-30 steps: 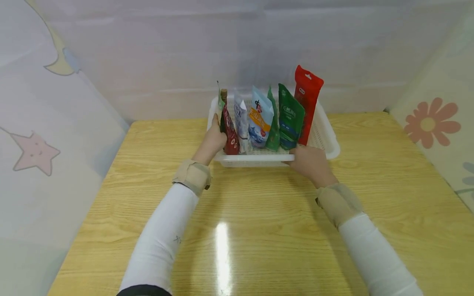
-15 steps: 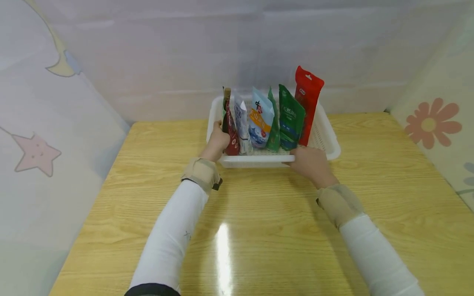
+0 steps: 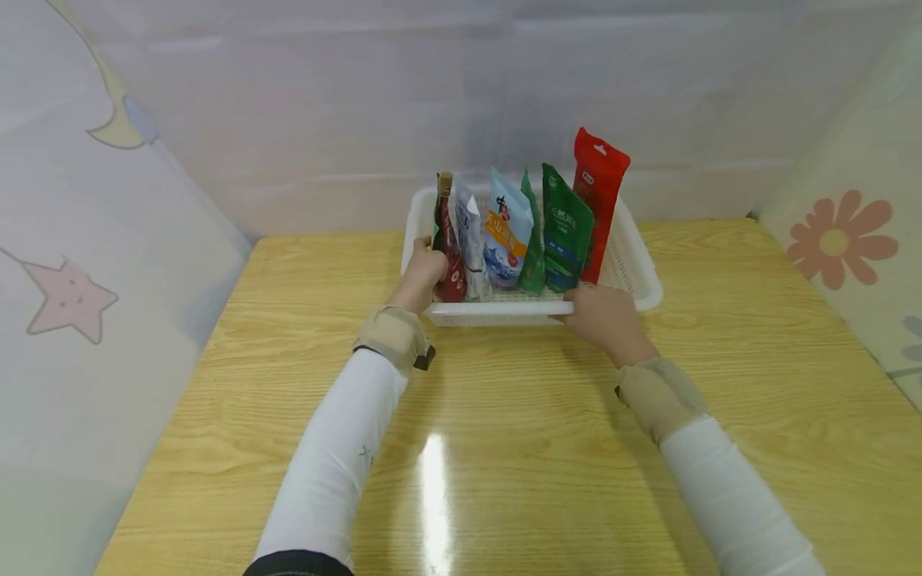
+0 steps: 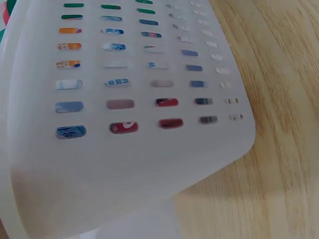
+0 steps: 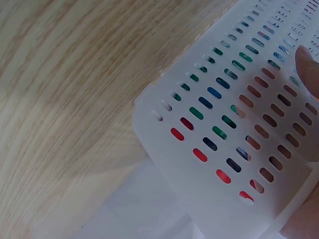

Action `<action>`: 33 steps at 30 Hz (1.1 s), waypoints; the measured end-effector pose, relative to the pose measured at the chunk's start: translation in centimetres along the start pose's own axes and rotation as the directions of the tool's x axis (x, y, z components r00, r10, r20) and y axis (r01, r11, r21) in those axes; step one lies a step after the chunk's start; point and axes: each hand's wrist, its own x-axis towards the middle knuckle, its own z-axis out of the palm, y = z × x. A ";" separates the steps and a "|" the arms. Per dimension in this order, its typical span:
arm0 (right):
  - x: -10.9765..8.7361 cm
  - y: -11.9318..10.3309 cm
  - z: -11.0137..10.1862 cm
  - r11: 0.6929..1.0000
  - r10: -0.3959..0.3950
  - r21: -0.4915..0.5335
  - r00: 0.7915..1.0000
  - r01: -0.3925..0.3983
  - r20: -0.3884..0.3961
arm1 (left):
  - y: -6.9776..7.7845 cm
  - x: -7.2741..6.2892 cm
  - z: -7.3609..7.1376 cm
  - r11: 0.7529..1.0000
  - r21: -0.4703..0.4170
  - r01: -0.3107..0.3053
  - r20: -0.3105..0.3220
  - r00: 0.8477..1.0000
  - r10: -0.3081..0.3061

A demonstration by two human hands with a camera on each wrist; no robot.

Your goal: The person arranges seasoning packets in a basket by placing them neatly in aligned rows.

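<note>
A white perforated plastic basket (image 3: 504, 308) stands at the back of the table, holding upright packages and a bottle. My right hand (image 3: 605, 316) grips its front rim near the right corner; the right wrist view shows one fingertip (image 5: 308, 74) against the outer wall. At the basket's left end, my left hand (image 3: 421, 276) reaches inside beside the gold-capped bottle (image 3: 446, 188) and a thin dark green packet (image 3: 437, 210). A dark red body (image 3: 451, 276) shows below the cap. The left fingers are mostly hidden, and I cannot tell what they hold.
Right of the bottle stand a white-lilac pouch (image 3: 471, 240), a blue pouch (image 3: 507, 232), two green pouches, the larger (image 3: 565, 228) in front, and a tall red packet (image 3: 599, 192). The wooden table (image 3: 519, 448) extends in front; a pale sheet (image 3: 346, 104) hangs behind.
My left hand has shifted slightly right and down. The bottle and thin packet have come more upright, leaning toward the other packages. The right hand and basket have barely moved.
</note>
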 end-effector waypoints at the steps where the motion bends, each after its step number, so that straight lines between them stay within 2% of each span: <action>1: 0.0 0.0 0.0 1.000 0.001 0.001 1.000 -0.001 0.002 | -0.1 0.0 0.0 1.000 0.015 -0.005 0.001 1.000 0.005; 6: 0.0 -0.1 -0.1 1.000 0.000 -0.001 1.000 0.000 0.005 | -0.2 0.2 0.1 0.998 0.062 -0.017 0.002 1.000 0.017; 14: -0.1 -0.1 -0.2 1.000 -0.005 -0.006 1.000 0.005 0.002 | -0.3 0.5 0.3 0.997 0.067 0.038 0.010 0.999 -0.039; 17: -0.1 -0.1 -0.2 1.000 -0.012 -0.007 1.000 0.012 -0.003 | -0.3 0.5 0.4 0.993 0.120 0.004 0.014 1.000 -0.005; 19: -0.1 -0.1 -0.1 1.000 -0.012 -0.005 1.000 0.012 -0.003 | -0.4 0.4 0.4 0.966 0.253 -0.052 0.006 0.999 0.053; 22: -0.1 -0.1 -0.1 1.000 -0.011 -0.002 1.000 0.011 -0.004 | -0.5 0.3 0.5 0.893 0.436 -0.112 -0.003 0.992 0.125; 24: -0.1 0.0 -0.1 1.000 -0.007 0.000 1.000 0.007 0.000 | -0.5 0.4 0.5 0.852 0.510 -0.122 -0.010 0.989 0.147; 25: -0.1 0.0 -0.1 1.000 -0.005 0.000 1.000 0.005 0.001 | -0.5 0.4 0.5 0.854 0.508 -0.113 -0.010 0.991 0.137; 29: -0.1 -0.1 -0.1 1.000 -0.005 0.002 1.000 0.005 -0.006 | -0.4 0.7 0.3 0.899 0.434 -0.060 -0.011 0.997 0.072; 33: -0.2 -0.1 0.0 1.000 -0.017 -0.003 0.999 0.017 -0.034 | -0.3 0.8 0.3 0.923 0.384 -0.026 -0.008 0.999 0.032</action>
